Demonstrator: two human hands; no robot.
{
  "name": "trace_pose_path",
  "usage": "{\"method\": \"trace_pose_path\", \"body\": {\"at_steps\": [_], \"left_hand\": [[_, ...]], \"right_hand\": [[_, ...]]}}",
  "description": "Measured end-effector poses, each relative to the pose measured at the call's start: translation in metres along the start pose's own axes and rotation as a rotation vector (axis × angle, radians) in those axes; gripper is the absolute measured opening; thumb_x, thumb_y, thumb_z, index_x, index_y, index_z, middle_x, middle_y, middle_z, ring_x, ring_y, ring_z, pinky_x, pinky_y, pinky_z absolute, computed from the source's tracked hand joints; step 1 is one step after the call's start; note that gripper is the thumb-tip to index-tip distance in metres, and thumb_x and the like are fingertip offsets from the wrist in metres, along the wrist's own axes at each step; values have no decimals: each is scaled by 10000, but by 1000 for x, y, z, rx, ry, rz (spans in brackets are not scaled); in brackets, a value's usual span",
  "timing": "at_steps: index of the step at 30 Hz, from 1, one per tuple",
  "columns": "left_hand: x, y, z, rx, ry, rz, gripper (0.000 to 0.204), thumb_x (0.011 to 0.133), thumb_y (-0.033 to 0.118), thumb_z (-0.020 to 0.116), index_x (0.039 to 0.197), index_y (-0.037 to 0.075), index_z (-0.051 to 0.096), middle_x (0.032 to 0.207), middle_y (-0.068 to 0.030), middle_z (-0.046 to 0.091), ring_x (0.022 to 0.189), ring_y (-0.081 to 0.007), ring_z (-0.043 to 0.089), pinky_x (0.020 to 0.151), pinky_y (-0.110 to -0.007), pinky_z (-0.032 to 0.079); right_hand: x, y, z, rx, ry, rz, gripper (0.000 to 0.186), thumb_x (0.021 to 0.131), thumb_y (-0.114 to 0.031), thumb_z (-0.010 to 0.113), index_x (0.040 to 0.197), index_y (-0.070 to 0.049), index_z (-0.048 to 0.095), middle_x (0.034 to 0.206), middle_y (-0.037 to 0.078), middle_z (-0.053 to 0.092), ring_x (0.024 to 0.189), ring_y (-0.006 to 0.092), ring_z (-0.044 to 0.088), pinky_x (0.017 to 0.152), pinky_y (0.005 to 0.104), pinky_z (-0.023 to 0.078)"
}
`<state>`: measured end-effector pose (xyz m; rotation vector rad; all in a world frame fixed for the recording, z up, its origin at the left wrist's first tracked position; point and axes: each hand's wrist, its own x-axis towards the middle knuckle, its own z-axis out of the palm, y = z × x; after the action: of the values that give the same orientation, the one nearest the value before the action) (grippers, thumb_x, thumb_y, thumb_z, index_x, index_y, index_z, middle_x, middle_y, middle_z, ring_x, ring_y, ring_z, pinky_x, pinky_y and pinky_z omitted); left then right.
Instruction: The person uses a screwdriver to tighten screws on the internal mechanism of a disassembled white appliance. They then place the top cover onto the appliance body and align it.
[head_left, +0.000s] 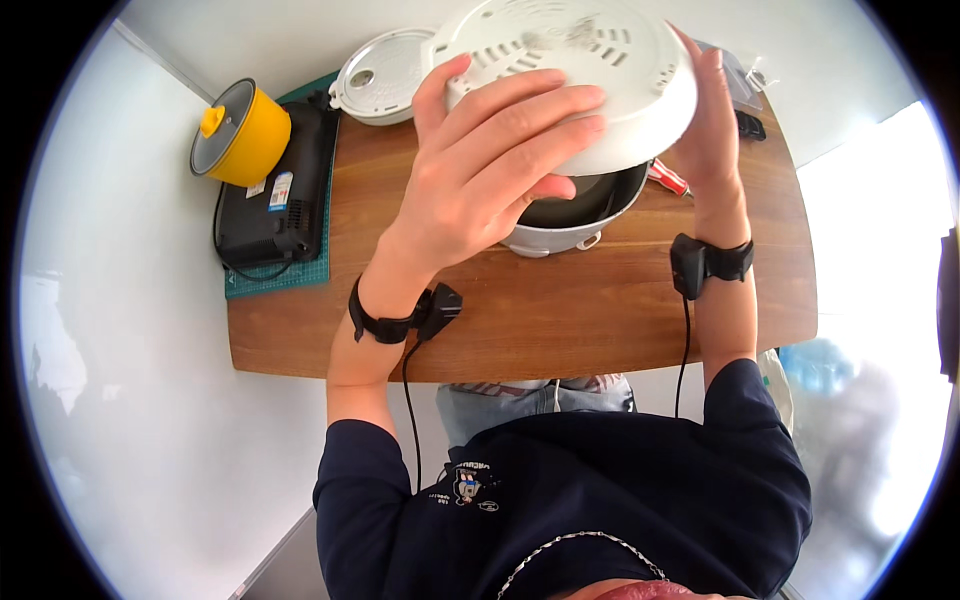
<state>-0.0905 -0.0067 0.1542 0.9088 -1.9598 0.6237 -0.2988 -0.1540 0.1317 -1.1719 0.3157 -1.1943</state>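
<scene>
Hands: both are gripping the white perforated tray (590, 60) nearest the camera, raised above the desk; the left hand (490, 150) is wrapping its near-left rim with fingers spread across the underside, the right hand (712, 120) is pressing flat against its right rim.
Desk: the wooden desk (520, 310) is carrying everything else.
Relation: the tray is hanging tilted directly over the white cooker body (580, 215), which is sitting toward the desk's far edge, between the two wrists; both hands are about equally near it.
Hotplate: a black hotplate (280, 190) is lying at the desk's left edge, with a yellow pot (245, 135) at the far-left corner.
Lid: a white round lid (385, 78) is resting at the far edge, just left of the tray.
</scene>
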Motion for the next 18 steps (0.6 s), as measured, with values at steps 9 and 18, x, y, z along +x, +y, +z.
{"method": "trace_pose_path", "body": {"at_steps": [9, 18], "left_hand": [[-4, -16, -10, 6, -26, 9, 318, 955, 320, 719, 1158, 77, 739, 1228, -123, 726, 1191, -325, 656, 1030, -397, 431], [-75, -95, 35, -938, 273, -1043, 712, 1126, 541, 247, 1485, -37, 456, 1513, -164, 535, 1393, -268, 507, 1171, -431, 375]], "right_hand": [[1, 2, -29, 410, -76, 198, 467, 1054, -206, 439, 1420, 77, 504, 1338, 203, 651, 1217, 297, 652, 1088, 431, 497], [11, 20, -10, 525, 325, 100, 602, 946, -194, 474, 1481, 77, 421, 1526, 223, 494, 1403, 387, 491, 1201, 534, 386]]}}
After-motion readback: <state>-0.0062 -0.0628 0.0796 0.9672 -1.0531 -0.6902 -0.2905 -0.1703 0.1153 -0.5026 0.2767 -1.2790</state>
